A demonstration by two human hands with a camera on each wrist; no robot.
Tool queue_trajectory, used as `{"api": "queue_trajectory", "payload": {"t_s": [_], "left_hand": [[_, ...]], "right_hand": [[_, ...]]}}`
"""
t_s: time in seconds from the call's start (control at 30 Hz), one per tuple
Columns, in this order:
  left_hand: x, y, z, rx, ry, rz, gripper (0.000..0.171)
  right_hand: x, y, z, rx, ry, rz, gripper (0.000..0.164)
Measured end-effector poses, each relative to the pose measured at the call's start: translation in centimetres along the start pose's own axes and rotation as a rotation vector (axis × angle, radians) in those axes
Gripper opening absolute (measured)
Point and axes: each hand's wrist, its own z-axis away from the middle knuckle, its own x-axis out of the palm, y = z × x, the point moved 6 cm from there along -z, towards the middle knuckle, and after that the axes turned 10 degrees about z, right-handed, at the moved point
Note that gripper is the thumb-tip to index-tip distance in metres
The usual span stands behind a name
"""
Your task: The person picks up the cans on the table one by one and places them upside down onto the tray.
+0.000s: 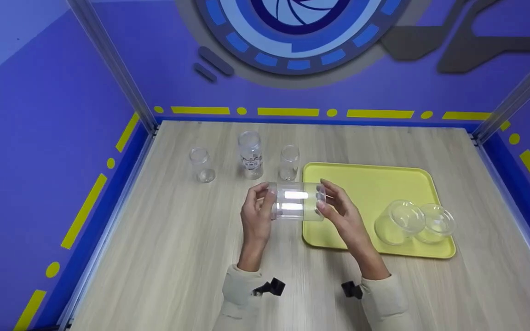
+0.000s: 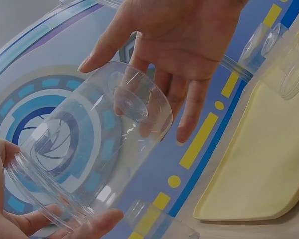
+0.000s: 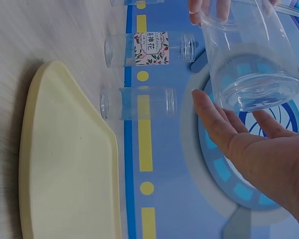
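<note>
A clear plastic jar (image 1: 296,202) is held sideways above the table, over the left edge of the yellow tray (image 1: 366,174). My left hand (image 1: 258,209) grips it at the open end, with thumb and fingers around the threaded neck in the left wrist view. At the other end is my right hand (image 1: 343,214), its thumb and fingers spread beside the base. The left wrist view shows this right hand (image 2: 189,45) with long, extended fingers, partly seen through the jar (image 2: 104,129). In the right wrist view, the round base of the jar (image 3: 259,89) faces those fingertips.
Two clear jars, a larger one (image 1: 391,227) and a smaller one (image 1: 435,225), stand on the tray's right side. Behind my hands stand a small clear jar (image 1: 202,165), a taller jar with a floral label (image 3: 152,48) and another small jar (image 1: 289,163). Blue-purple panels (image 1: 154,82) enclose the table.
</note>
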Motion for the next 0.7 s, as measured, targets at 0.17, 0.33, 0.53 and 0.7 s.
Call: {"api": "queue_trajectory", "payload": {"t_s": [0.17,0.33,0.53,0.7], "left_hand": [[0.10,-0.19,-0.02,-0.014,-0.004,-0.013,0.043],[0.24,-0.26,0.03,-0.018,-0.011,-0.015,0.044],[0.42,-0.19,0.11,-0.025,-0.019,0.002,0.043],[0.51,-0.23,0.12,-0.031,-0.021,0.017,0.043]], "right_hand": [[-0.02,-0.07,-0.08,-0.005,0.001,-0.033,0.060],[0.02,-0.18,-0.08,-0.006,0.000,-0.053,0.060],[0.00,-0.16,-0.10,-0.006,0.003,-0.066,0.062],[-0.01,-0.07,-0.05,0.005,0.008,-0.070,0.061]]}}
